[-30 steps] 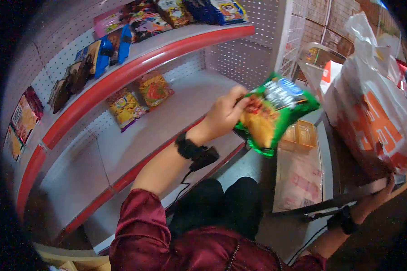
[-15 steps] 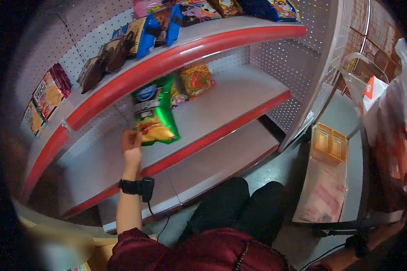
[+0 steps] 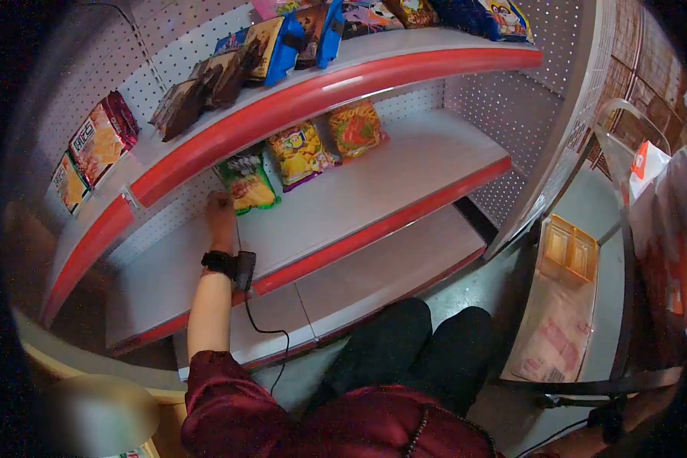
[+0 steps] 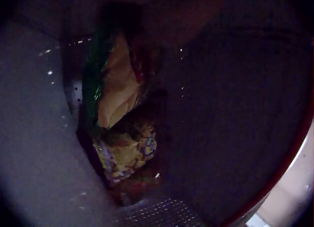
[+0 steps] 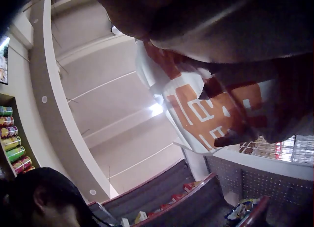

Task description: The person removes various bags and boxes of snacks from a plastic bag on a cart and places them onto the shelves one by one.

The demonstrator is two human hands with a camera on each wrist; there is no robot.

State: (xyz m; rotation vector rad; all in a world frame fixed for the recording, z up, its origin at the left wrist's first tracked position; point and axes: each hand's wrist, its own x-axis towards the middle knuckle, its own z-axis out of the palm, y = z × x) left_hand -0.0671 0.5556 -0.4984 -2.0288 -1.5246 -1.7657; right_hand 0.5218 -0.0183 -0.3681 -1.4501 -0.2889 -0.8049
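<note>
At the left part of the middle shelf, my left hand (image 3: 221,221) pinches the lower left edge of a green snack bag (image 3: 250,185), which leans at the back beside a yellow snack bag (image 3: 299,153) and an orange one (image 3: 355,130). The left wrist view is dark: the green bag (image 4: 115,84) lies under the blurred hand (image 4: 181,13), whose fingers are not distinct. Low at the right, my right hand (image 3: 656,401) is by the dark cart rim; its fingers are hidden. A white and orange plastic bag (image 5: 201,109) hangs near that hand (image 5: 196,25) in the right wrist view.
The upper shelf's red edge (image 3: 313,84) overhangs the middle shelf (image 3: 374,179), with several snack packs above. A lower shelf (image 3: 389,271) lies beneath. At right are an amber tray (image 3: 569,248) and a pink package (image 3: 553,347). A cable hangs from the left wrist.
My left hand has carried the green bag from beside the cart leftward onto the middle shelf and farther back. The head view has turned left, and the cart stands farther right in it.
</note>
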